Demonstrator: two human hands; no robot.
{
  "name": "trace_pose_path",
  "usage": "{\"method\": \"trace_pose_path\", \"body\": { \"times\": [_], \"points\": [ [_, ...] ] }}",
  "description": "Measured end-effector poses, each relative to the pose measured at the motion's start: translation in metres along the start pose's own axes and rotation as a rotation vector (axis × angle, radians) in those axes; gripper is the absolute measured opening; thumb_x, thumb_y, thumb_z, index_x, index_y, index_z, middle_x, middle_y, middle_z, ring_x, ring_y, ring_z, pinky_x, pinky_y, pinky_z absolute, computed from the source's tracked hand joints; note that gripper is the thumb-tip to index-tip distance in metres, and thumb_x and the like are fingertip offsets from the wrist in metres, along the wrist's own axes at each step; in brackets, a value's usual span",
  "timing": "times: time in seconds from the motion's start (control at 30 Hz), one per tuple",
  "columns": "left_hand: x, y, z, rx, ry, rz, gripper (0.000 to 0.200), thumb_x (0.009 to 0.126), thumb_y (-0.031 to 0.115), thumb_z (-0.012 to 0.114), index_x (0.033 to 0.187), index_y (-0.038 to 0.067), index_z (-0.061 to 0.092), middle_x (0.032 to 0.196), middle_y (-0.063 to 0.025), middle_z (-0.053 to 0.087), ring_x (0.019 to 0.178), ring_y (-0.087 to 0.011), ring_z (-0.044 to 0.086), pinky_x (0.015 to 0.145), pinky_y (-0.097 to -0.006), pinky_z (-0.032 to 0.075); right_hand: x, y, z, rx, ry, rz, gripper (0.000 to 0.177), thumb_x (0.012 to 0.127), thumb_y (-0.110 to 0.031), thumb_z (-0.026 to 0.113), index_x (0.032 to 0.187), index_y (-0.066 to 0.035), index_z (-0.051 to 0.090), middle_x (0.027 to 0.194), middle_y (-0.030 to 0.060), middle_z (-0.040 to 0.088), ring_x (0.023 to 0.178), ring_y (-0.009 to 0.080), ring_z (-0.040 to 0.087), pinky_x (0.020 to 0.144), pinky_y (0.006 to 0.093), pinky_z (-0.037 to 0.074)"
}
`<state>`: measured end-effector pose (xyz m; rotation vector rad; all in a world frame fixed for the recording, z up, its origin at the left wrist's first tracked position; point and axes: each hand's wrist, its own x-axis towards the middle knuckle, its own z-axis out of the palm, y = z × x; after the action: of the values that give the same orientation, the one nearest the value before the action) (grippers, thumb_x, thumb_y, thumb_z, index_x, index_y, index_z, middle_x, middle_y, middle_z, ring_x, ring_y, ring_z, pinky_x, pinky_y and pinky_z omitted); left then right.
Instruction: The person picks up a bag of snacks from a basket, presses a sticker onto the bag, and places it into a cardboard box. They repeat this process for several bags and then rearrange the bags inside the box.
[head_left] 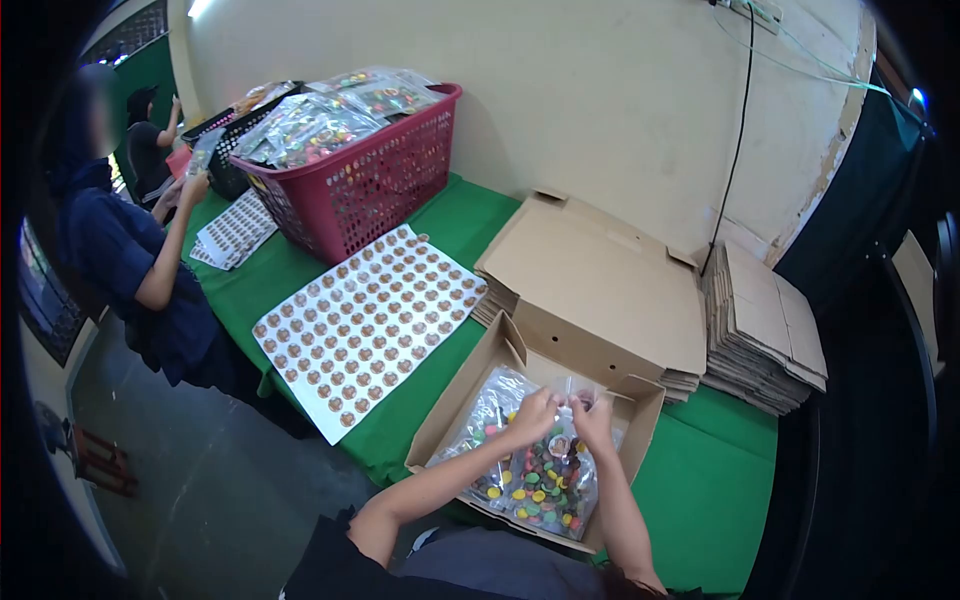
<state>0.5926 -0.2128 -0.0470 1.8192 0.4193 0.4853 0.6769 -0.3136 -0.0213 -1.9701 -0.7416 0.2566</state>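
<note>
An open cardboard box [640,420] stands at the front of the green table, with clear bags of colourful round pieces inside. Both of my hands are over it, close together at the top edge of one bag [550,485]. My left hand [536,412] has its fingers pinched on the bag's upper left part. On the upper right part, my right hand [592,415] pinches the same bag. A round sticker shows on this bag below my hands. Another clear bag [485,420] lies to the left in the box.
Left of the box lies a sheet of round stickers [370,325]. Behind it stands a red basket [385,190] full of bags. Flattened cardboard [600,270] is stacked behind the box, with another stack [765,330] at right. A co-worker [130,240] stands at left, holding a bag.
</note>
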Motion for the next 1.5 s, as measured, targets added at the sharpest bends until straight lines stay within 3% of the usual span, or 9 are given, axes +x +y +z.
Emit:
{"method": "trace_pose_path", "body": {
  "times": [0.1, 0.27, 0.5, 0.7, 0.77, 0.9, 1.33, 1.4, 1.5],
  "points": [
    [0.008, 0.002, -0.011, -0.194, -0.112, -0.274, 0.025, 0.086, 0.018, 0.038, 0.094, -0.003, 0.050, 0.081, -0.0090, 0.058, 0.071, -0.0160, 0.055, 0.064, -0.0281, 0.044, 0.002, -0.002, -0.018, 0.483, -0.222, 0.228, 0.022, 0.082, -0.014, 0.046, 0.091, 0.003, 0.055, 0.078, 0.0080, 0.059, 0.064, 0.0119, 0.053, 0.059, 0.0240, 0.045],
    [0.005, 0.001, -0.013, -0.301, -0.080, -0.214, 0.024, 0.087, 0.016, 0.036, 0.091, -0.002, 0.051, 0.080, -0.0089, 0.056, 0.073, -0.0144, 0.055, 0.064, -0.0265, 0.045, -0.004, -0.018, -0.030, 0.595, -0.413, 0.188, 0.024, 0.085, -0.014, 0.041, 0.096, 0.003, 0.053, 0.082, 0.0088, 0.057, 0.072, 0.0133, 0.053, 0.063, 0.0256, 0.046],
    [0.007, 0.014, -0.013, -0.326, -0.112, -0.248, 0.024, 0.087, 0.017, 0.035, 0.085, -0.002, 0.050, 0.073, -0.0073, 0.054, 0.069, -0.0140, 0.053, 0.064, -0.0255, 0.044, 0.000, 0.005, 0.005, 0.090, -0.162, 0.015, 0.023, 0.088, -0.017, 0.037, 0.095, 0.001, 0.049, 0.076, 0.0048, 0.052, 0.065, 0.0105, 0.050, 0.057, 0.0245, 0.043],
    [0.009, 0.027, -0.026, -0.596, -0.183, -0.340, 0.024, 0.084, 0.019, 0.046, 0.093, -0.002, 0.053, 0.083, -0.0087, 0.057, 0.075, -0.0132, 0.055, 0.068, -0.0249, 0.045, -0.002, -0.025, -0.012, 0.455, -0.125, 0.248, 0.025, 0.078, -0.021, 0.054, 0.086, 0.003, 0.052, 0.074, 0.0082, 0.057, 0.066, 0.0141, 0.054, 0.057, 0.0258, 0.043],
    [0.008, 0.036, -0.024, -0.536, -0.224, -0.273, 0.025, 0.082, 0.018, 0.050, 0.095, -0.002, 0.054, 0.087, -0.0083, 0.057, 0.079, -0.0137, 0.055, 0.071, -0.0255, 0.045, -0.002, -0.024, -0.015, 0.264, -0.070, 0.060, 0.024, 0.074, -0.018, 0.059, 0.084, 0.004, 0.053, 0.073, 0.0089, 0.057, 0.068, 0.0136, 0.054, 0.058, 0.0249, 0.043],
    [0.005, 0.050, -0.029, -0.437, -0.256, -0.191, 0.032, 0.077, 0.019, 0.058, 0.101, -0.001, 0.053, 0.096, -0.0089, 0.056, 0.088, -0.0140, 0.053, 0.075, -0.0248, 0.043, 0.003, -0.014, -0.011, 0.271, 0.041, -0.008, 0.020, 0.072, -0.015, 0.060, 0.075, 0.004, 0.055, 0.068, 0.0090, 0.057, 0.064, 0.0136, 0.055, 0.058, 0.0260, 0.043],
    [0.012, 0.044, -0.030, -0.364, -0.111, -0.145, 0.017, 0.079, 0.015, 0.055, 0.083, -0.001, 0.060, 0.076, -0.0054, 0.060, 0.074, -0.0099, 0.056, 0.066, -0.0223, 0.043, -0.006, -0.035, -0.013, 0.372, 0.031, 0.053, 0.014, 0.072, -0.011, 0.061, 0.074, 0.003, 0.057, 0.067, 0.0057, 0.058, 0.063, 0.0101, 0.053, 0.059, 0.0223, 0.042],
    [0.015, 0.050, -0.036, -0.524, -0.140, -0.295, 0.021, 0.075, 0.017, 0.059, 0.080, -0.004, 0.060, 0.072, -0.0087, 0.061, 0.067, -0.0100, 0.057, 0.060, -0.0218, 0.044, -0.005, -0.034, -0.015, 0.367, 0.058, 0.076, 0.014, 0.072, -0.010, 0.061, 0.074, 0.003, 0.057, 0.068, 0.0055, 0.058, 0.062, 0.0101, 0.053, 0.058, 0.0222, 0.042],
    [0.017, 0.047, -0.041, -0.338, -0.006, -0.214, 0.024, 0.071, 0.020, 0.064, 0.074, -0.004, 0.060, 0.066, -0.0074, 0.060, 0.060, -0.0083, 0.055, 0.053, -0.0204, 0.043, -0.003, -0.033, -0.025, 0.437, -0.036, 0.184, 0.012, 0.073, -0.009, 0.061, 0.074, 0.002, 0.058, 0.068, 0.0059, 0.058, 0.063, 0.0101, 0.054, 0.058, 0.0218, 0.043]
  ]
}}
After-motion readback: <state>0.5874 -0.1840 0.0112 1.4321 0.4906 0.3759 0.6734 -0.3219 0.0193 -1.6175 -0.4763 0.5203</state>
